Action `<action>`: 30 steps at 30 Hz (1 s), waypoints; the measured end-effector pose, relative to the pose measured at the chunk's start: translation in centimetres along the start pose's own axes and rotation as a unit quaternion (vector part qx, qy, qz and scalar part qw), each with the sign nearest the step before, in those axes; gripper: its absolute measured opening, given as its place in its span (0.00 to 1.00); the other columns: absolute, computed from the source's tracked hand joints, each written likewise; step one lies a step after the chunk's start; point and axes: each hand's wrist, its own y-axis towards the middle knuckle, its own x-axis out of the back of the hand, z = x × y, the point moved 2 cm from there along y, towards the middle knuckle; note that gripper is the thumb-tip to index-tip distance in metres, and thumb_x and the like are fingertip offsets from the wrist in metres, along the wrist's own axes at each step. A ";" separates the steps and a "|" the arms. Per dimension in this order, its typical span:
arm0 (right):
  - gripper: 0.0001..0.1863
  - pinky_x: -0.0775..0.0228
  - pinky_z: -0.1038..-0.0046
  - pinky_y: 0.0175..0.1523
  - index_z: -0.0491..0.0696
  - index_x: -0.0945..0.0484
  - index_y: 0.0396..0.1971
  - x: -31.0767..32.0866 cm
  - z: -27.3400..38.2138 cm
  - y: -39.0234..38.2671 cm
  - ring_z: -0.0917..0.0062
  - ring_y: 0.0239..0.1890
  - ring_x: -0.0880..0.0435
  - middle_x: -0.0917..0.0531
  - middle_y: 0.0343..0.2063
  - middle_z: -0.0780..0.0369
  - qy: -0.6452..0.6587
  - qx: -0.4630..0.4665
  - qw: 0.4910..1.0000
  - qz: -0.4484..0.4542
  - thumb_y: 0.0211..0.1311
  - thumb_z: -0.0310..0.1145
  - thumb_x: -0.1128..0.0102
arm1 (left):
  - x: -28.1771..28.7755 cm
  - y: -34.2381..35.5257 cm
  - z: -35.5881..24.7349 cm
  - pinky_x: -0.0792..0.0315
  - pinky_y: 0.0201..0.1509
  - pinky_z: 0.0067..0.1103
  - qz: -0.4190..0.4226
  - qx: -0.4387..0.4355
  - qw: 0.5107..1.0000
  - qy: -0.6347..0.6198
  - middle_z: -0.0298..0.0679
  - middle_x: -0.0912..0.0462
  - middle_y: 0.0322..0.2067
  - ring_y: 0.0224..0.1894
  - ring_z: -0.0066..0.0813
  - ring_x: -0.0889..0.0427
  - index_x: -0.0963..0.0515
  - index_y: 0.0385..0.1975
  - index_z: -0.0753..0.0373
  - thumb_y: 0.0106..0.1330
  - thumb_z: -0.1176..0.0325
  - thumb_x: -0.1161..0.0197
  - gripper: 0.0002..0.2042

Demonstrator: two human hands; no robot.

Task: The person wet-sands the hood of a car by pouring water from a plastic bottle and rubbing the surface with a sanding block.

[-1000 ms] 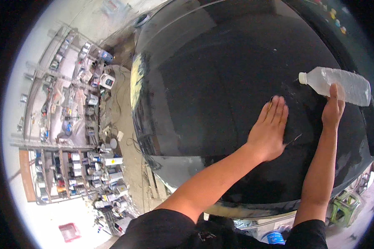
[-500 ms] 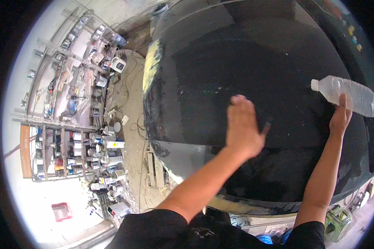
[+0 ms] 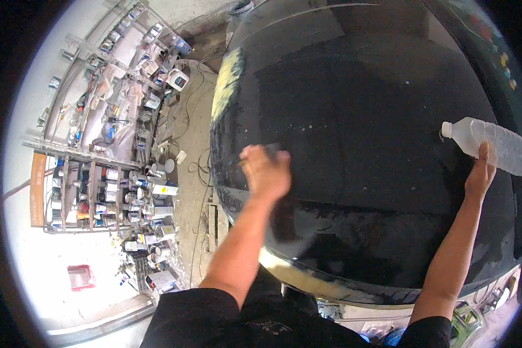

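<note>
Black panel (image 3: 359, 151): partway at best, pale edges remain

We have the curved panel filling the middle and right of the view; from its shape we read it as a vehicle hood. Left hand (image 3: 265, 173) is over its left part, near the rim, thumb apart from the fingers. A grey smudge (image 3: 274, 148) shows between thumb and fingers; too blurred to call, so we can't tell whether that hand grips something or is bare on the surface. Right hand (image 3: 480, 175) is well apart from it, over the panel's right side, clamped on a clear plastic bottle (image 3: 501, 145), thumb laid over its side. Bottle is tipped over, white cap (image 3: 446, 129) pointing left. We can't tell if the panel takes any of its weight, nor how much liquid is in it.

Progress, our judgement: most of the middle reads even and dark, so that area looks well along. Streaky marks (image 3: 412, 223) in the lower part and light specks (image 3: 310, 126) across the middle suggest it isn't clean. Yellow patch (image 3: 227, 84) at the left rim and tan strip (image 3: 304, 278) along the near edge stand out; we count those as open. We can't confirm any zone as finished.
</note>
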 end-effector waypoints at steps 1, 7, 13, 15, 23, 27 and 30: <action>0.33 0.41 0.64 0.67 0.38 0.31 0.61 -0.5 -0.1 -0.1 0.67 0.61 0.29 0.26 0.59 0.54 0.012 -0.005 1.000 0.006 0.68 0.50 0.40 | -2.9 -1.0 -1.6 0.59 0.76 0.44 -0.113 -0.088 0.987 0.079 0.65 0.48 0.68 0.73 0.61 0.53 0.47 0.66 0.78 0.70 0.49 0.47 0.38; 0.31 0.43 0.64 0.69 0.37 0.30 0.60 1.3 -1.7 0.9 0.67 0.62 0.30 0.26 0.58 0.54 0.056 0.004 0.998 0.007 0.68 0.47 0.39 | -2.0 -4.3 -8.1 0.68 0.78 0.42 0.059 -0.211 0.974 0.058 0.64 0.61 0.73 0.76 0.57 0.67 0.55 0.70 0.78 0.73 0.44 0.58 0.41; 0.30 0.43 0.64 0.69 0.38 0.30 0.60 0.6 -1.8 0.1 0.67 0.63 0.30 0.25 0.57 0.54 0.030 -0.005 0.999 0.021 0.68 0.46 0.39 | 1.0 7.3 0.8 0.61 0.77 0.39 -0.047 0.007 0.999 -0.002 0.64 0.49 0.70 0.75 0.55 0.56 0.46 0.67 0.78 0.71 0.46 0.51 0.39; 0.30 0.43 0.63 0.69 0.38 0.30 0.60 0.1 -0.7 0.0 0.67 0.63 0.30 0.26 0.58 0.54 0.017 -0.001 0.999 0.027 0.69 0.45 0.39 | -1.6 5.8 -7.1 0.54 0.75 0.41 -0.098 -0.196 0.974 0.062 0.62 0.42 0.66 0.72 0.56 0.48 0.40 0.63 0.76 0.70 0.43 0.50 0.38; 0.31 0.43 0.63 0.70 0.38 0.33 0.62 3.7 -2.3 1.1 0.67 0.64 0.30 0.27 0.59 0.54 0.052 -0.006 0.999 0.008 0.69 0.45 0.40 | -1.1 1.6 -9.9 0.61 0.78 0.39 0.064 -0.218 0.974 0.020 0.59 0.55 0.73 0.76 0.54 0.60 0.50 0.70 0.74 0.67 0.52 0.41 0.41; 0.31 0.43 0.62 0.70 0.39 0.34 0.62 0.7 -2.3 -0.1 0.67 0.64 0.30 0.27 0.60 0.54 0.092 -0.052 0.994 0.025 0.70 0.46 0.41 | 0.6 13.7 6.9 0.67 0.78 0.40 -0.061 0.042 0.996 0.047 0.60 0.58 0.73 0.77 0.54 0.62 0.55 0.70 0.77 0.73 0.38 0.65 0.43; 0.31 0.43 0.61 0.71 0.39 0.34 0.63 1.6 -2.8 0.5 0.66 0.65 0.31 0.27 0.60 0.54 0.132 -0.041 0.990 0.015 0.69 0.46 0.41 | 2.6 14.9 -5.5 0.55 0.76 0.40 -0.017 -0.068 0.998 0.007 0.60 0.38 0.66 0.71 0.53 0.45 0.33 0.59 0.76 0.67 0.45 0.48 0.36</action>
